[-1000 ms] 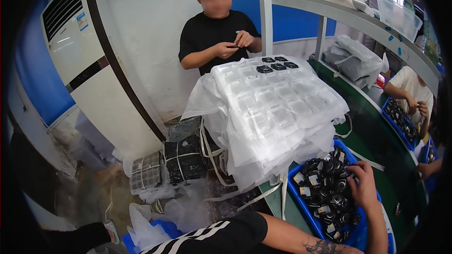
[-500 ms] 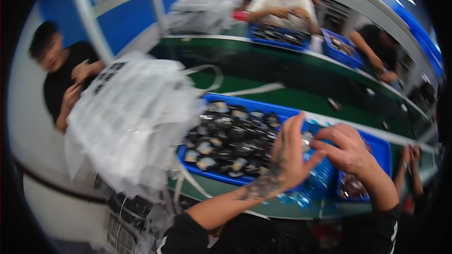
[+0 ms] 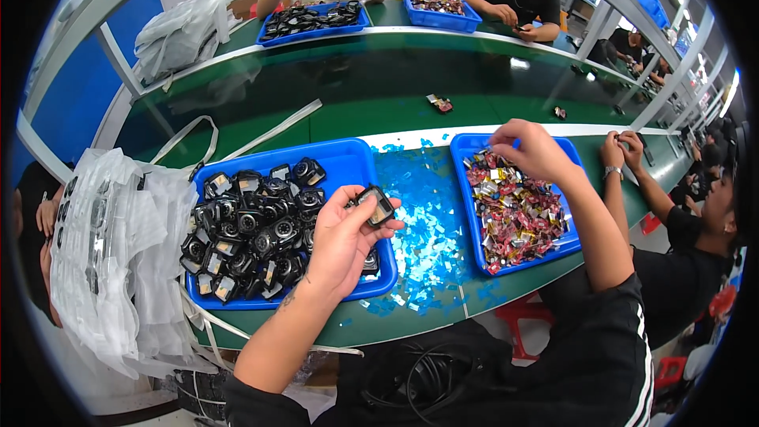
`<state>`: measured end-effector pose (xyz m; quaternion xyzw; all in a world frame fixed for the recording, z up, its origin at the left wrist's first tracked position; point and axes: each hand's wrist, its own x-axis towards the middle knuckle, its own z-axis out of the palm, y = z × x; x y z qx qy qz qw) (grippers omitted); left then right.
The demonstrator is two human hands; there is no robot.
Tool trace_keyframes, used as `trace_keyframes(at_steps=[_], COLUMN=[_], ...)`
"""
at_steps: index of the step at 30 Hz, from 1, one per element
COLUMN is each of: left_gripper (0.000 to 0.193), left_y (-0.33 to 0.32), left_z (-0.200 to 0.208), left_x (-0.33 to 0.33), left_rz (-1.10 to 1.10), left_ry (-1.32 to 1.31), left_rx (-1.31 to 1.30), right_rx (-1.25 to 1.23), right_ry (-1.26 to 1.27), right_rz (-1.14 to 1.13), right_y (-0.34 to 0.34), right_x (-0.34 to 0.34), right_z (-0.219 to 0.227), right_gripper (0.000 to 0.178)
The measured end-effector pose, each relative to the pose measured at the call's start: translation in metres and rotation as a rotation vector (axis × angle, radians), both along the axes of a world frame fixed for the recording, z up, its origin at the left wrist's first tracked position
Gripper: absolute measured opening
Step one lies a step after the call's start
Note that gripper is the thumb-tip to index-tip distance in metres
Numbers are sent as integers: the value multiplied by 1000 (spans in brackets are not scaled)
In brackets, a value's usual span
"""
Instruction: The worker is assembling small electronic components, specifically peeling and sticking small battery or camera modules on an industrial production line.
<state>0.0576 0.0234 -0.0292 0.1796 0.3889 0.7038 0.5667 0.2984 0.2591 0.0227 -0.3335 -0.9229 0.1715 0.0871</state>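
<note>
My left hand (image 3: pixel 336 249) is closed around a small black camera unit (image 3: pixel 378 206), with a pale rectangular panel turned up. It hovers over the right side of a blue tray (image 3: pixel 336 160) heaped with similar black camera units (image 3: pixel 261 229), some showing round lenses. Over the far edge of a second blue tray (image 3: pixel 465 213), my right hand (image 3: pixel 531 150) has its fingers bent and drawn together; whatever sits at the fingertips is too small to make out. Beneath it lies a heap of small red, silver and yellow parts (image 3: pixel 518 217).
Loose blue film pieces (image 3: pixel 427 245) cover the green table between the trays. White plastic packaging (image 3: pixel 111 261) stands at the left. Across a dark green belt (image 3: pixel 379 71), people work beside more trays. Another person's hands (image 3: pixel 621 150) are close on the right.
The view has swung right. Both hands were close together over the film pieces; now they are apart, the left with the camera unit over the left tray, the right over the parts tray.
</note>
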Motion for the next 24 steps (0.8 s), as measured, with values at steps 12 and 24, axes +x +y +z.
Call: trace_keyframes(at_steps=[12,24], left_gripper=[46,25], left_y=[-3,-5], left_z=[2,3], left_x=[7,12], left_rz=[-25,-33], left_ry=[368,999], left_rx=[118,123], right_rx=[93,-677], right_ry=[266,675], right_rz=[76,17], right_y=[-5,-129], right_x=[-8,-49], right_z=[-4,-15], right_gripper=[14,13])
